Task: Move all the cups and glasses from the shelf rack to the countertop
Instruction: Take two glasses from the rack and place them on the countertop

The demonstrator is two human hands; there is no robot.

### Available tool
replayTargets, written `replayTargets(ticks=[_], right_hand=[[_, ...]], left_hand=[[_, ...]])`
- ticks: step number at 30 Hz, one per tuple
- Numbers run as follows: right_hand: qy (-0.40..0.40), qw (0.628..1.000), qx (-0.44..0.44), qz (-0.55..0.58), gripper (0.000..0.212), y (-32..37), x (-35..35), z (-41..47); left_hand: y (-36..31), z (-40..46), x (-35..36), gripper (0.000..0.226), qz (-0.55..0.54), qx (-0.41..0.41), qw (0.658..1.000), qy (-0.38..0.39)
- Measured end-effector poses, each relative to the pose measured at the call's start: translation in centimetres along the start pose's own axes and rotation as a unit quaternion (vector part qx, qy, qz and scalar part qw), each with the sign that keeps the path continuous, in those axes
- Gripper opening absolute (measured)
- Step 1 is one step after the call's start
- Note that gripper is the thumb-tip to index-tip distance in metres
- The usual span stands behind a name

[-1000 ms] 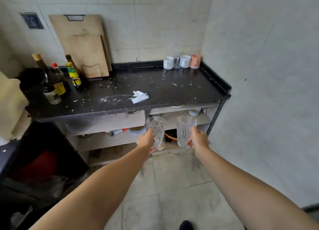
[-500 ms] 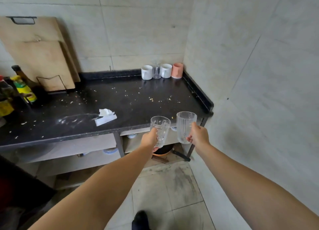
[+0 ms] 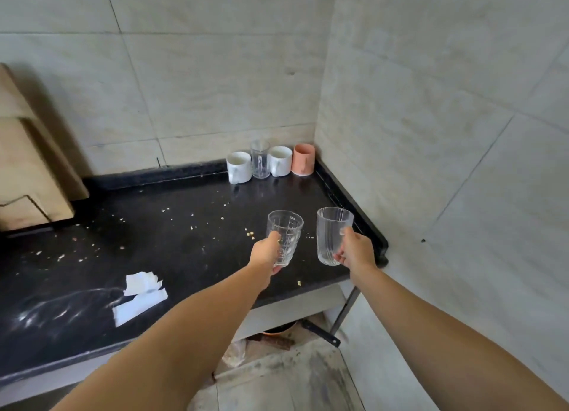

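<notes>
Left hand (image 3: 265, 254) wrapped round patterned glass (image 3: 284, 237), right hand (image 3: 354, 251) round ribbed glass mug (image 3: 332, 234), both above bench (image 3: 172, 241). Set upright toward 12 o'clock, beside cup row (image 3: 271, 163), bases flat.

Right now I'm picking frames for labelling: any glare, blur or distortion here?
Head view: wide-angle bending of the wall tile lines; window glare streaks the countertop at lower left; both held glasses, patterned glass and ribbed glass, look sharp though see-through; the forearms at the bottom edge are stretched.
</notes>
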State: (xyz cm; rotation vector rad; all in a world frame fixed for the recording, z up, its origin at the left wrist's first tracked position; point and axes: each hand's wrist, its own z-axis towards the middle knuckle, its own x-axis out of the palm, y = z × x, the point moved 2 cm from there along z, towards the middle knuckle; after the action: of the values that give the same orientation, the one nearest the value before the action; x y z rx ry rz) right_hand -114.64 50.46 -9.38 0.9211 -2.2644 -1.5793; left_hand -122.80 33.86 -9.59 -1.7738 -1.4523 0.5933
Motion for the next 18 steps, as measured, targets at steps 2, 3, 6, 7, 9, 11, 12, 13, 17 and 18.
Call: replayTargets(ticks=[2, 3, 6, 7, 9, 11, 12, 13, 17, 18], right_hand=[[0.000, 1.000, 0.003, -0.007, 0.029, 0.6, 0.7, 2.1], [-0.001, 1.000, 0.005, -0.011, 0.029, 1.0, 1.0, 3.2], [-0.001, 1.000, 0.011, -0.023, 0.031, 1.9, 2.1, 6.5], [0.003, 1.000, 0.017, -0.024, 0.032, 2.4, 2.6, 8.2], [0.005, 0.999, 0.024, -0.029, 0.033, 3.0, 3.3, 10.5], [0.011, 0.999, 0.028, -0.043, 0.032, 3.6, 4.2, 13.1], [0.019, 0.998, 0.030, -0.046, 0.031, 4.0, 4.8, 14.6], [0.024, 0.998, 0.033, -0.049, 0.030, 4.3, 5.1, 15.9], [0.056, 0.995, 0.045, -0.072, 0.031, 5.3, 6.6, 21.5], [0.062, 0.994, 0.044, -0.084, 0.032, 5.5, 6.9, 22.6]], left_hand=[[-0.9, 2.0, 0.6, 0.047, -0.004, -0.008, 1.000, 0.002], [-1.4, 2.9, 0.8, 0.049, -0.003, -0.010, 1.000, 0.002], [-2.4, 5.6, 1.7, 0.053, 0.016, -0.006, 1.000, -0.008], [-2.8, 6.9, 2.2, 0.053, 0.018, -0.012, 1.000, -0.012], [-3.6, 8.5, 3.0, 0.046, 0.014, -0.019, 1.000, -0.020], [-4.5, 10.2, 3.9, 0.025, 0.004, -0.022, 0.999, -0.029], [-5.1, 11.4, 4.5, 0.019, -0.005, -0.022, 0.999, -0.038], [-5.4, 12.4, 4.9, 0.020, -0.010, -0.023, 0.999, -0.047], [-7.4, 16.4, 7.4, 0.027, -0.035, -0.038, 0.996, -0.074], [-7.8, 17.2, 7.9, 0.027, -0.041, -0.040, 0.995, -0.081]])
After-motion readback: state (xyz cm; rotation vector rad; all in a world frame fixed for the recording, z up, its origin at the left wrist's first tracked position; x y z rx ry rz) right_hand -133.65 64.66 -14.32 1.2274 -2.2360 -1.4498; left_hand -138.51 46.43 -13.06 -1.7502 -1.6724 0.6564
